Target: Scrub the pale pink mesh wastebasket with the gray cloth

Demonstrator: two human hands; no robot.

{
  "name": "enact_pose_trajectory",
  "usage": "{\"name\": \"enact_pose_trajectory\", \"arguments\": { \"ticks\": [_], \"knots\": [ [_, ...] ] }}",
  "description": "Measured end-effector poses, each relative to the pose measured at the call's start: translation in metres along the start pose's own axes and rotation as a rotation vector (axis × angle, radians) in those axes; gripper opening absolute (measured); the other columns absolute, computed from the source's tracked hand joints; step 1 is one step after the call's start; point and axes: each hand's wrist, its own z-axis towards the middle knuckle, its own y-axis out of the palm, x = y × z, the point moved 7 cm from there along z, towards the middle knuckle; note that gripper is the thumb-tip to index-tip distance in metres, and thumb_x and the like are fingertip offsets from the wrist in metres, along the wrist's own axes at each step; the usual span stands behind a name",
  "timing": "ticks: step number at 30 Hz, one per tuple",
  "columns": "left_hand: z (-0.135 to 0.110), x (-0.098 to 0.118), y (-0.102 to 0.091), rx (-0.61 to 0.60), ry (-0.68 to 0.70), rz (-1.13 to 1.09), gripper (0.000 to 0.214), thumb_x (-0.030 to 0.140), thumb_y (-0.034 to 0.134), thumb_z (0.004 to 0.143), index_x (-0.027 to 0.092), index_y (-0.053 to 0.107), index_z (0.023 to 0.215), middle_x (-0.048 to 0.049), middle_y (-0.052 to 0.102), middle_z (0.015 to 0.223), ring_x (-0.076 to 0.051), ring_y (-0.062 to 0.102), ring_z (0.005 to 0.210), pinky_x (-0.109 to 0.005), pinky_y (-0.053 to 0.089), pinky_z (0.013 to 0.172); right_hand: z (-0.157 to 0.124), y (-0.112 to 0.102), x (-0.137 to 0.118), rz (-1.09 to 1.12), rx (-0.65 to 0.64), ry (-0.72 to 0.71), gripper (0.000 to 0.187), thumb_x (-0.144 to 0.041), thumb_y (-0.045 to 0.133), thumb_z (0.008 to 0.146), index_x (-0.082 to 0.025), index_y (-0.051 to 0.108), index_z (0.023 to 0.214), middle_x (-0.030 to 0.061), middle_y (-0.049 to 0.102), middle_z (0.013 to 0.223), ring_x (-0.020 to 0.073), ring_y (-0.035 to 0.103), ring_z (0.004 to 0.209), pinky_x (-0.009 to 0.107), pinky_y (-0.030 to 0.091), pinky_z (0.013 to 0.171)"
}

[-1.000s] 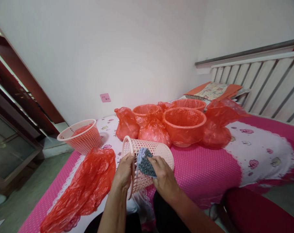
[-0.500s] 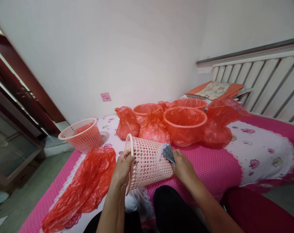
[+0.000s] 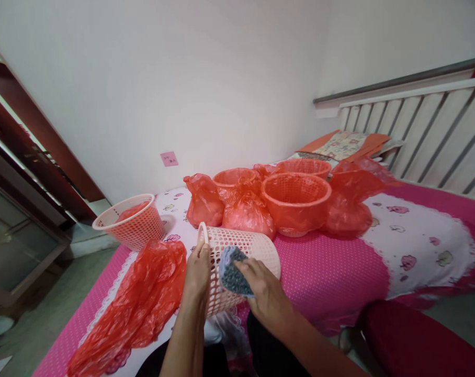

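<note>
Currently, left hand (image 3: 197,271), fingers curled, grips the rim of a pale-pink perforated plastic basket (image 3: 257,246), tipped sideways before a bulging red plastic bag (image 3: 248,213); right hand (image 3: 264,290), half-closed, holds a fuzzy grey-blue cloth (image 3: 234,273) against its side.

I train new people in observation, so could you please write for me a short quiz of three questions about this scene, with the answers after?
1. Which hand grips the rim of the handheld pink basket?
2. True or false: the right hand holds the blue-grey cloth inside that basket.
3. What lies spread on the pink bedding, to the left of the person's forearms?
A. A metal pan
B. Crumpled red plastic
C. A wooden board

Key:
1. The left hand.
2. False; the cloth is against the basket's outer side.
3. B.
</note>
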Motion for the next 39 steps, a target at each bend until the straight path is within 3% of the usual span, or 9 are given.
{"name": "enact_pose_trajectory", "arguments": {
  "ticks": [4,9,15,22,28,31,34,36,39],
  "knots": [
    [-0.007,0.003,0.007,-0.053,-0.019,0.081,0.035,0.038,0.073,0.073,0.018,0.074,0.101,-0.0018,0.077,0.082,-0.02,0.066,0.074,-0.028,0.049,0.069,-0.001,0.007,-0.026,-0.059,0.011,-0.077,0.073,0.005,0.045,0.074,-0.021,0.053,0.142,0.0107,0.061,0.126,0.0269,0.056,0.116,0.045,0.052,0.103],
    [-0.011,0.006,0.009,-0.107,-0.039,0.105,0.038,0.041,0.078,0.069,0.018,0.076,0.101,-0.0025,0.077,0.087,-0.02,0.066,0.08,-0.027,0.047,0.072,-0.003,0.008,-0.036,-0.111,0.094,-0.125,0.064,0.004,0.044,0.082,-0.019,0.053,0.141,0.0122,0.062,0.127,0.0267,0.056,0.117,0.045,0.051,0.102],
    [-0.017,0.006,0.018,-0.202,-0.054,0.094,0.03,0.038,0.074,0.073,0.02,0.075,0.096,0.0008,0.072,0.076,-0.017,0.06,0.068,-0.025,0.045,0.065,0.003,-0.007,-0.031,-0.141,0.177,-0.115,0.058,0.0,0.047,0.088,-0.022,0.057,0.14,0.0115,0.063,0.126,0.0277,0.057,0.114,0.046,0.05,0.099],
    [-0.024,0.008,0.029,-0.363,-0.022,0.155,0.024,0.037,0.069,0.082,0.02,0.074,0.098,-0.0008,0.07,0.083,-0.016,0.058,0.07,-0.025,0.047,0.067,0.014,-0.027,-0.016,-0.178,0.26,-0.089,0.055,-0.001,0.048,0.087,-0.022,0.062,0.136,0.0113,0.064,0.125,0.0289,0.055,0.113,0.046,0.048,0.095],
    [-0.03,0.017,0.027,-0.412,-0.002,0.269,0.02,0.04,0.067,0.085,0.021,0.073,0.09,-0.0034,0.068,0.086,-0.019,0.062,0.079,-0.028,0.051,0.072,0.023,-0.04,-0.005,-0.204,0.327,-0.075,0.06,0.003,0.047,0.08,-0.02,0.064,0.133,0.0121,0.064,0.122,0.0293,0.054,0.111,0.048,0.048,0.096],
    [-0.033,0.02,0.026,-0.417,0.009,0.314,0.019,0.04,0.069,0.084,0.021,0.071,0.083,-0.0033,0.068,0.082,-0.019,0.062,0.075,-0.027,0.05,0.07,0.028,-0.044,0.002,-0.202,0.315,-0.029,0.063,0.004,0.046,0.077,-0.019,0.065,0.133,0.0123,0.063,0.12,0.0295,0.053,0.111,0.047,0.048,0.097],
    [-0.031,0.017,0.03,-0.403,-0.002,0.277,0.03,0.046,0.07,0.083,0.023,0.071,0.101,-0.0029,0.071,0.086,-0.019,0.062,0.072,-0.029,0.051,0.069,0.031,-0.041,0.001,-0.163,0.271,-0.01,0.061,0.003,0.047,0.078,-0.019,0.065,0.131,0.0124,0.064,0.116,0.0297,0.053,0.11,0.048,0.048,0.097],
    [-0.026,0.017,0.03,-0.322,0.067,0.294,0.039,0.053,0.066,0.085,0.023,0.069,0.11,-0.0035,0.073,0.093,-0.021,0.064,0.08,-0.031,0.051,0.075,0.031,-0.034,-0.004,-0.127,0.223,-0.01,0.06,0.002,0.049,0.077,-0.018,0.065,0.13,0.0125,0.064,0.115,0.0296,0.053,0.11,0.048,0.048,0.097],
    [-0.017,0.014,0.024,-0.163,0.149,0.397,0.049,0.064,0.056,0.088,0.019,0.071,0.094,-0.0056,0.072,0.088,-0.024,0.062,0.084,-0.035,0.05,0.077,0.028,-0.022,-0.016,-0.098,0.157,0.001,0.064,0.003,0.051,0.072,-0.016,0.062,0.132,0.0131,0.062,0.12,0.0292,0.052,0.111,0.048,0.048,0.099]
  ]
}}
